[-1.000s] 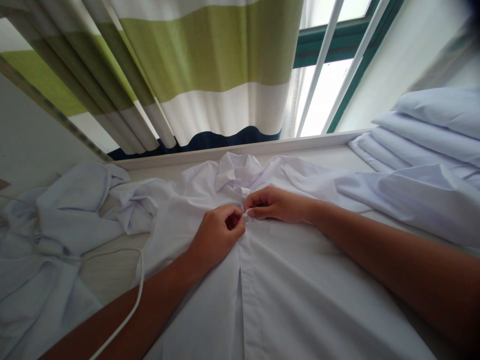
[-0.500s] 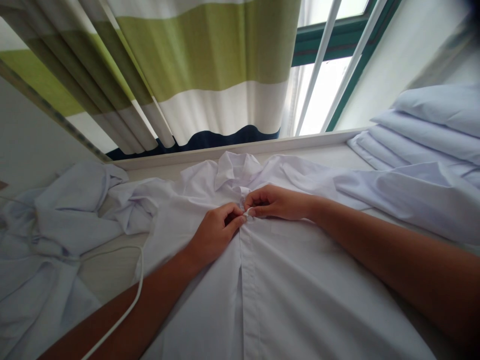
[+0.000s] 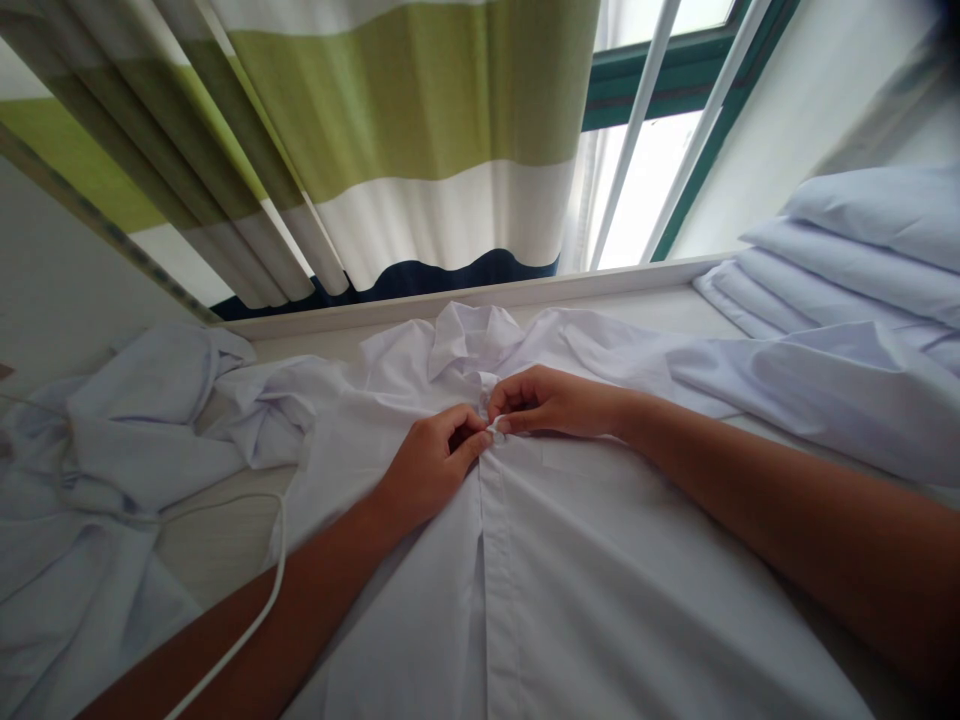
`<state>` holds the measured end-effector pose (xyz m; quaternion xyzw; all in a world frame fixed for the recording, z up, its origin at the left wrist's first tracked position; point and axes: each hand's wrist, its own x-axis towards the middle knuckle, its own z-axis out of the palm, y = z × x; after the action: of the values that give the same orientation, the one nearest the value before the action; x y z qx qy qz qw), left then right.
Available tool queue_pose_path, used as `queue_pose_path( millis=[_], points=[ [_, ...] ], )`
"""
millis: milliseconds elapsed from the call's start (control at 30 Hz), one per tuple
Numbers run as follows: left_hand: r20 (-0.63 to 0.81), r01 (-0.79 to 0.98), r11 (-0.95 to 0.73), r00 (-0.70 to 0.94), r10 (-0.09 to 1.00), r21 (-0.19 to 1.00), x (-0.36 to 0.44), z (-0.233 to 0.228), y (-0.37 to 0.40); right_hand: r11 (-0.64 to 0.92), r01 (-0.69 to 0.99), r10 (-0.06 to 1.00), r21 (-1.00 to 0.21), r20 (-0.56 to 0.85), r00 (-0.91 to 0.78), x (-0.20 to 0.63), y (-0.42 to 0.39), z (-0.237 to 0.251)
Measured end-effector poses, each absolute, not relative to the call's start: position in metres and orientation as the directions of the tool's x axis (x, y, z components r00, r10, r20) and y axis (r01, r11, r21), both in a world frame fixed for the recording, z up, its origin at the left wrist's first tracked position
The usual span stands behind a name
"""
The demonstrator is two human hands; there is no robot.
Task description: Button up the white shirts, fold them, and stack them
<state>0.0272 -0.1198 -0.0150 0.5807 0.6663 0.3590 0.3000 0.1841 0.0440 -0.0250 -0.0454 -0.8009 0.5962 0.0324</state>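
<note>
A white shirt [image 3: 592, 560] lies spread front up, its collar [image 3: 476, 340] at the far end and its front placket running down the middle. My left hand [image 3: 439, 460] pinches the placket edge a little below the collar, thumb against forefinger. From the other side my right hand [image 3: 551, 402] pinches the same spot, the fingertips of both hands almost touching. A small bunched bit of placket cloth shows between them; any button there is hidden by the fingers. The shirt's right-hand sleeve [image 3: 810, 390] stretches out toward the right.
A stack of folded white garments [image 3: 862, 250] stands at the right. Crumpled white cloth [image 3: 157, 420] lies at the left, with a white cord [image 3: 281, 540] looping across my left forearm. A striped curtain [image 3: 420, 120] and a barred window [image 3: 652, 150] are behind the table's raised edge [image 3: 480, 295].
Both hands stay at the same spot on the placket. Only a very slight shift of the right hand and the view shows.
</note>
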Motion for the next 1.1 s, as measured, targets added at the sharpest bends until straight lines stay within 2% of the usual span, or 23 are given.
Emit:
queue_pose_path(
  millis=[867, 1100],
  points=[
    [-0.003, 0.611, 0.074, -0.115, 0.993, 0.788, 0.0261, -0.0123, -0.1198, 0.318, 0.038, 0.136, -0.947, 0.006, -0.991, 0.1834, 0.0405, -0.0249],
    [-0.013, 0.657, 0.029, -0.029, 0.999, 0.753, 0.0248, -0.0098, -0.1186, 0.290, 0.061, 0.091, -0.955, -0.036, -0.995, 0.1821, 0.0370, -0.0198]
  ],
)
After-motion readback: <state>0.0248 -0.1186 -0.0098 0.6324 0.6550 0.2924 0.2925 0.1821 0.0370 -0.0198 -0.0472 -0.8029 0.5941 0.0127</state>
